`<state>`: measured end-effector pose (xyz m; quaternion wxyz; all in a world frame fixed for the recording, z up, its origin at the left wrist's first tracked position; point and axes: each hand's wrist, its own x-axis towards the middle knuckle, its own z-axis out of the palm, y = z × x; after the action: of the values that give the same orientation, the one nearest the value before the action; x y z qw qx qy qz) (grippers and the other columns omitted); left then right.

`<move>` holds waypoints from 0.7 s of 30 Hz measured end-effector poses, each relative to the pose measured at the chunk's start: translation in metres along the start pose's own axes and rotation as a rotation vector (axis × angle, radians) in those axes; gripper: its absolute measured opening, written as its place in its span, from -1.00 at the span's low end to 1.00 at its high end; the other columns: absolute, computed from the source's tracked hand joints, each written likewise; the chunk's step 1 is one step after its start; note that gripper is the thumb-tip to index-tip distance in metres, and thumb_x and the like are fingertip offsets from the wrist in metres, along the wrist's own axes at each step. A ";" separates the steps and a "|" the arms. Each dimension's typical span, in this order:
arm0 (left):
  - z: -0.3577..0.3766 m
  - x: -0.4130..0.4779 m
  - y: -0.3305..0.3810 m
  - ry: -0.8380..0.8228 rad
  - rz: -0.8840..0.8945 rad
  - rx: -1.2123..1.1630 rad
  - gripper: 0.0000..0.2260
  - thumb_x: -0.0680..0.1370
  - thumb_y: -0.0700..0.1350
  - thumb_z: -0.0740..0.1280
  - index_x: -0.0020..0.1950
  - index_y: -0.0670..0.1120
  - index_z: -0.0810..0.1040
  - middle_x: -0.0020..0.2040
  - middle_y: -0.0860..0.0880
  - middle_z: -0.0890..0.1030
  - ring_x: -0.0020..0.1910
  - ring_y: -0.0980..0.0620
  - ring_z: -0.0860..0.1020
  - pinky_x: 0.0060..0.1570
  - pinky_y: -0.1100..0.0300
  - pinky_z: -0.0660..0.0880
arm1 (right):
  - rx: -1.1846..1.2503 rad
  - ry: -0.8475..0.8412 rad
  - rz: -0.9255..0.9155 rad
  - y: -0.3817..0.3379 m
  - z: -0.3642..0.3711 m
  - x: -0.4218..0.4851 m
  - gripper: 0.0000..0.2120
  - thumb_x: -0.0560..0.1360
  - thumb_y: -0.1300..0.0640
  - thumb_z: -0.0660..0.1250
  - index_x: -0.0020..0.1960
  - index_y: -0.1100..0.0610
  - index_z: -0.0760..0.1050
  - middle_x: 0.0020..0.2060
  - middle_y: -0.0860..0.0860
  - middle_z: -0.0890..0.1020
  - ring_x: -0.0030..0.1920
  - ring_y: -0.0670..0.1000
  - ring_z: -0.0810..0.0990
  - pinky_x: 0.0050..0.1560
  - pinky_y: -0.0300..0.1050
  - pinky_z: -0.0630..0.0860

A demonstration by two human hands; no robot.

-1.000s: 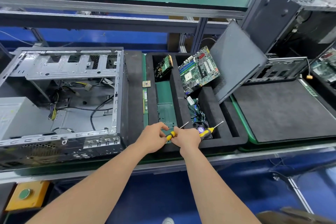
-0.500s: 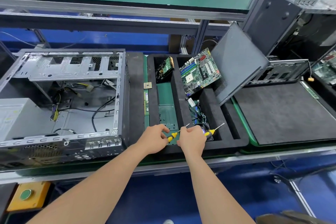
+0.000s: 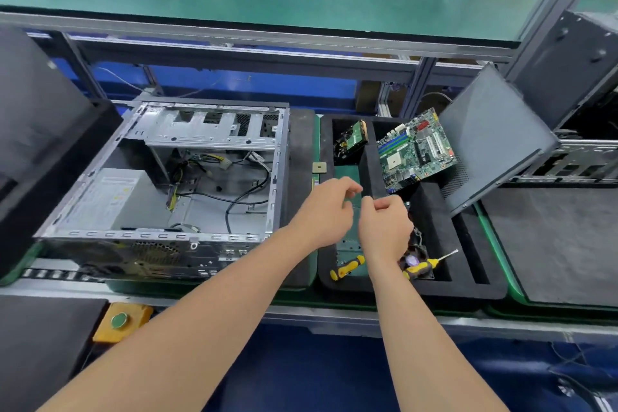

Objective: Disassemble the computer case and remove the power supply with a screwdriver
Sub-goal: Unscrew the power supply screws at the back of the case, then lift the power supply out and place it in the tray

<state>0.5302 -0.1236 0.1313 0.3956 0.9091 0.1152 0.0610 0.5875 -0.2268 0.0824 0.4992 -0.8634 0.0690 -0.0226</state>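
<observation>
Open grey metal computer case sits on the left, with the grey boxy power supply still inside its near-left corner. Left hand and right hand hover loosely curled, apparently empty. Next I'd guess: grab the yellow-handled screwdriver from the black foam tray.

A black foam tray on the bench holds a tilted green motherboard and a dark hard drive. A yellow box with a round green button sits lower left.

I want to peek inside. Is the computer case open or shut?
Open: the case has no cover; cables and power supply show inside.
</observation>
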 end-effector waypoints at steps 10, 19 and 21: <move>-0.136 -0.042 -0.049 0.264 -0.095 -0.012 -0.63 0.59 -0.33 0.18 0.30 -0.06 0.59 0.18 0.02 0.65 0.12 0.12 0.55 0.22 0.24 0.46 | 0.128 -0.165 -0.259 -0.123 0.065 -0.064 -0.87 0.54 0.04 0.36 -0.16 0.04 0.50 -0.28 -0.13 0.58 -0.25 -0.19 0.45 -0.35 -0.15 0.25; -0.227 -0.088 -0.151 0.344 -0.183 0.006 -0.62 0.54 -0.38 0.20 0.22 -0.08 0.64 0.14 -0.02 0.68 0.18 0.03 0.60 0.23 0.20 0.48 | 0.130 -0.426 -0.233 -0.168 0.148 -0.148 -0.85 0.50 -0.02 0.35 -0.14 0.06 0.51 -0.23 0.00 0.67 -0.15 0.12 0.70 -0.10 0.09 0.61; -0.242 -0.094 -0.173 0.368 -0.208 0.092 -0.58 0.50 -0.39 0.22 0.24 -0.05 0.64 0.22 -0.04 0.64 0.26 -0.01 0.56 0.26 0.17 0.43 | 0.114 -0.516 -0.198 -0.171 0.169 -0.159 -0.85 0.51 -0.01 0.36 -0.11 0.07 0.56 -0.22 0.03 0.72 -0.13 0.15 0.74 0.02 0.19 0.66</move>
<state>0.3625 0.1369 0.1670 0.3302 0.8830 0.2812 0.1794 0.4649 0.0250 0.1500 0.5435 -0.8136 -0.1464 0.1457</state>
